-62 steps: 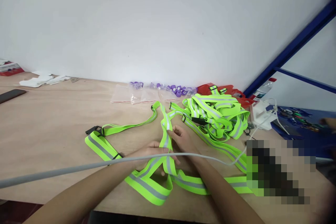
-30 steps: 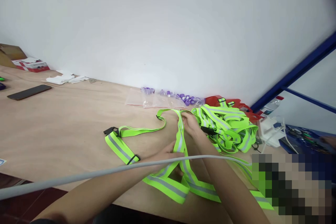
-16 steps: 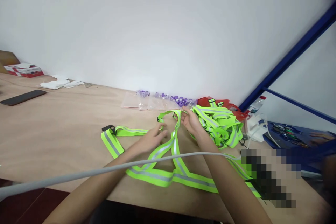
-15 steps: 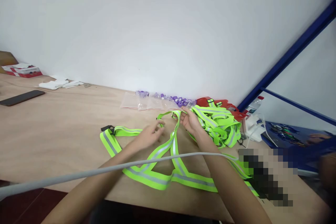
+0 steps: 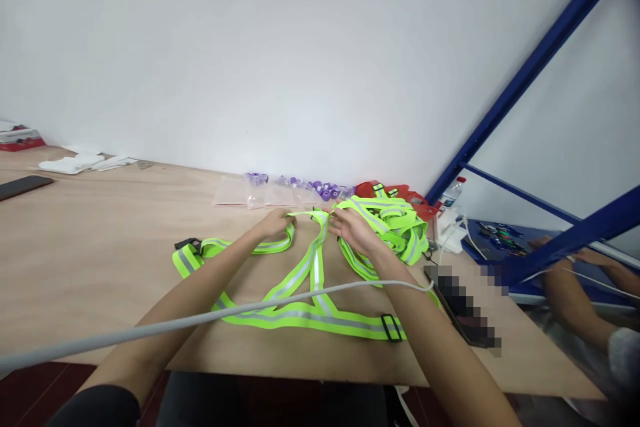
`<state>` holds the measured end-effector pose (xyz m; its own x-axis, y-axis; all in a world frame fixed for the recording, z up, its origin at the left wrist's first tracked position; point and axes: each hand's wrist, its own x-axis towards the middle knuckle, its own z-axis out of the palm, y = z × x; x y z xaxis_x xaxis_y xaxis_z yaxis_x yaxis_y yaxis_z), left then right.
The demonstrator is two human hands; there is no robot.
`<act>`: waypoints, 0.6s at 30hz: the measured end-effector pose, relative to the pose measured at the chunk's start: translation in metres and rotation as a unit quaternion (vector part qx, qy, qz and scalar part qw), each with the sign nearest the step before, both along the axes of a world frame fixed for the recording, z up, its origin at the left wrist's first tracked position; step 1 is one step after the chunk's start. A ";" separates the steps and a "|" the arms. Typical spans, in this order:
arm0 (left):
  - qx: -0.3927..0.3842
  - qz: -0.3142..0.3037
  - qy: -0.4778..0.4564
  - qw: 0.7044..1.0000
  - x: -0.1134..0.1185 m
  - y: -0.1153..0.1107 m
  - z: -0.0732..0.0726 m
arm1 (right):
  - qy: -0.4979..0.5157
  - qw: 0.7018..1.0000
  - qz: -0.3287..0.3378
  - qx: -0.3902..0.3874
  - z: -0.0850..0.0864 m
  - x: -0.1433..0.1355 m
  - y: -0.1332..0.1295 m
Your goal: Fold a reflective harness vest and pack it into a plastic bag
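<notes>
Shifted toward eleven o'clock, the left hand [image 5: 274, 223] is gripping the lime-green, silver-striped webbing harness [image 5: 295, 277], lying toward its five o'clock, long waistband [image 5: 300, 315] running nine-to-three, stem [image 5: 319, 235] pointing twelve; the right hand [image 5: 354, 229] is apparently pinching the tip.

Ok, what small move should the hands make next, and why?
Probably ease the left hand outward to straighten the left upper strap: it curls below that hand toward the black buckle, while the lower band lies stretched across the table.
</notes>
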<state>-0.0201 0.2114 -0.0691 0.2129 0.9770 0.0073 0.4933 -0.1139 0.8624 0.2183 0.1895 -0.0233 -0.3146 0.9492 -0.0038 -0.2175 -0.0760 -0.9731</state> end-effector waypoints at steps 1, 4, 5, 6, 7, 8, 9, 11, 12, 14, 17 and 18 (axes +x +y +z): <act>-0.007 0.014 -0.009 1.000 -0.005 0.001 0.001 | -0.018 1.000 -0.008 -0.003 -0.003 0.007 -0.001; -0.027 0.050 -0.022 0.998 -0.020 0.006 0.009 | -0.124 0.992 -0.024 0.026 -0.011 0.025 -0.001; -0.030 0.057 -0.020 0.998 -0.024 0.007 0.011 | -0.168 0.985 -0.028 0.043 -0.013 0.030 0.000; -0.031 0.062 -0.016 0.997 -0.028 0.008 0.014 | -0.206 0.976 -0.033 0.061 -0.016 0.034 0.001; -0.031 0.064 -0.011 0.997 -0.030 0.008 0.016 | -0.235 0.968 -0.041 0.077 -0.017 0.037 0.003; -0.031 0.064 -0.005 0.997 -0.032 0.008 0.018 | -0.251 0.963 -0.050 0.087 -0.019 0.039 0.005; -0.032 0.062 0.000 0.998 -0.034 0.007 0.019 | -0.263 0.958 -0.059 0.097 -0.020 0.040 0.007; -0.035 0.050 0.003 0.998 -0.035 0.005 0.022 | -0.297 0.943 -0.081 0.123 -0.024 0.039 0.014; -0.037 0.041 0.000 0.999 -0.035 0.004 0.024 | -0.315 0.935 -0.091 0.136 -0.026 0.037 0.017; -0.039 0.014 -0.012 0.999 -0.036 0.000 0.027 | -0.353 0.917 -0.104 0.155 -0.031 0.032 0.024; -0.043 -0.037 -0.034 0.998 -0.039 -0.008 0.034 | -0.414 0.892 -0.088 0.158 -0.039 0.021 0.034; -0.044 -0.056 -0.040 0.997 -0.040 -0.011 0.036 | -0.434 0.885 -0.074 0.152 -0.041 0.018 0.036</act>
